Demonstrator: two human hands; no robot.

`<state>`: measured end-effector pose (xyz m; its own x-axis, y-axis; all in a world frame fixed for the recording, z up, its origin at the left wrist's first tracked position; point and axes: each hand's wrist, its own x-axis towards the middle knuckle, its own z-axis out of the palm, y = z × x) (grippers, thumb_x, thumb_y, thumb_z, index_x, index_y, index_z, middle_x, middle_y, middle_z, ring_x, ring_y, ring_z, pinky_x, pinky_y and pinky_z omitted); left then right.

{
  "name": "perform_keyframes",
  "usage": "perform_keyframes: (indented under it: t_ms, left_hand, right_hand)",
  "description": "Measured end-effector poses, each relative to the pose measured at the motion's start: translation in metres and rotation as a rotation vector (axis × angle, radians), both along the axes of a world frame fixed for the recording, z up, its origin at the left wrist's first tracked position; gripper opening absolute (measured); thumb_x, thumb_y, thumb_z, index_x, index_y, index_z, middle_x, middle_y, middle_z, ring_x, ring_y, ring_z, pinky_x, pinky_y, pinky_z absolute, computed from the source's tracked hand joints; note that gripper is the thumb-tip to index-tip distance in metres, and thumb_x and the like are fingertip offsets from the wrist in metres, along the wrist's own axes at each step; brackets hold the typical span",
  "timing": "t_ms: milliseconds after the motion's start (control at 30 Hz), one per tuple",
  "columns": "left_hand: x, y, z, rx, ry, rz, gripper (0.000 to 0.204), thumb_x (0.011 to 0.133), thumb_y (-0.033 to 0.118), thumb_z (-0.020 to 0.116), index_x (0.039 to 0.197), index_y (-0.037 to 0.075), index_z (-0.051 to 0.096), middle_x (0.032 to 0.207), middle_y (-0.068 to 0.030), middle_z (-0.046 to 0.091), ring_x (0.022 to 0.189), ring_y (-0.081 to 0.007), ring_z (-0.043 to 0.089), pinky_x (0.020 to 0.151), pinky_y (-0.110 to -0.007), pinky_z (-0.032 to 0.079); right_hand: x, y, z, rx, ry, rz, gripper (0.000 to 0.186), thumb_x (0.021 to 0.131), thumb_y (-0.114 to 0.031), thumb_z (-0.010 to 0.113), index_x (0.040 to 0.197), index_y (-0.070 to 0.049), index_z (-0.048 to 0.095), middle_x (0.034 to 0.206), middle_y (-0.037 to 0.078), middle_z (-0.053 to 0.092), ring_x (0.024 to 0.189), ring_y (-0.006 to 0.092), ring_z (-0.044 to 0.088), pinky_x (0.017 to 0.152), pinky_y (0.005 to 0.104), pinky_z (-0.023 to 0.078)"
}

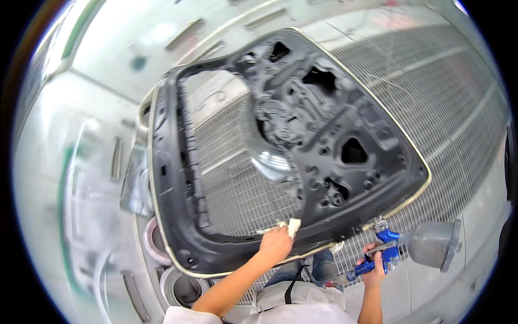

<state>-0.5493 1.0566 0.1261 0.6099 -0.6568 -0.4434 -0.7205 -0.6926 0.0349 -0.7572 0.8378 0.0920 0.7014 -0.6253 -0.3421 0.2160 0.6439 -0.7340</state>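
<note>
A large dark grey vehicle door panel (345,121), perhaps a tailgate, lies in front of me with its ribbed inner side up. It has a big window opening and several smaller holes, and a pale strip runs along its outer edge. My left hand (276,245) is closed on a whitish cloth (294,227) at the near rim of the window opening. In my right hand (376,272) is a blue spray gun (387,244), gripped by its handle. Its translucent grey cup (431,244) points to the right, and its nozzle end is close to the panel's near edge.
Metal floor grating (453,102) spreads under and beyond the panel. A pinkish ring-shaped roll (151,243) and a pale ring-shaped roll (170,286) sit by its left side. Shiny silvery material (136,186) sticks out there too. A thin line (396,86) crosses the grating.
</note>
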Motion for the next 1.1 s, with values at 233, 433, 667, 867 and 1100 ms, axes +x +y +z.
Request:
perform_keyframes:
  t_ms: [233,433,667,867,1100]
  left_hand:
    - [0.05,0.136,0.152,0.052,0.154,0.02,0.032,0.096,0.028,0.048,0.104,0.001,0.063,0.099,-0.0182,0.067,0.095,-0.0336,0.065,0.08,-0.044,0.053]
    - [0.109,0.259,0.193,-0.3,0.087,-0.178,0.028,0.093,0.021,0.054,0.12,0.015,0.057,0.121,-0.0175,0.063,0.115,-0.0348,0.058,0.101,-0.044,0.044]
    - [0.207,0.36,0.18,-0.688,-0.12,-0.327,0.024,0.094,0.016,0.053,0.116,0.007,0.057,0.122,-0.0155,0.059,0.117,-0.0344,0.053,0.106,-0.046,0.037]
    - [0.222,0.475,0.163,-1.196,0.088,0.166,0.024,0.093,0.014,0.053,0.106,-0.001,0.066,0.09,-0.0149,0.07,0.081,-0.0265,0.069,0.073,-0.036,0.055]
    - [0.149,0.597,0.11,-0.981,0.788,0.013,0.043,0.08,0.021,0.063,0.122,0.013,0.063,0.095,-0.0099,0.071,0.082,-0.0202,0.069,0.076,-0.032,0.054]
  right_hand:
    - [0.03,0.061,0.078,-0.1,-0.033,0.302,0.058,0.089,-0.029,0.066,0.135,-0.005,0.039,0.101,0.012,0.058,0.088,0.0197,0.061,0.058,0.0305,0.058]
    - [0.032,0.163,0.095,-0.178,-0.092,0.469,0.069,0.086,-0.028,0.07,0.14,-0.004,0.034,0.101,0.014,0.06,0.077,0.0202,0.063,0.061,0.0327,0.057]
    - [0.001,0.335,0.129,-0.411,-0.048,0.217,0.066,0.08,-0.035,0.076,0.126,0.001,0.046,0.087,0.016,0.062,0.065,0.0251,0.065,0.05,0.0353,0.055]
    - [0.017,0.494,0.205,-0.71,-0.103,-0.305,0.07,0.087,-0.034,0.068,0.133,0.008,0.035,0.112,0.02,0.056,0.095,0.0269,0.064,0.042,0.0306,0.059]
    - [0.199,0.633,0.256,-0.605,-0.3,-0.271,0.052,0.093,-0.017,0.058,0.134,0.009,0.038,0.121,0.022,0.056,0.08,0.0213,0.065,0.049,0.0275,0.058]
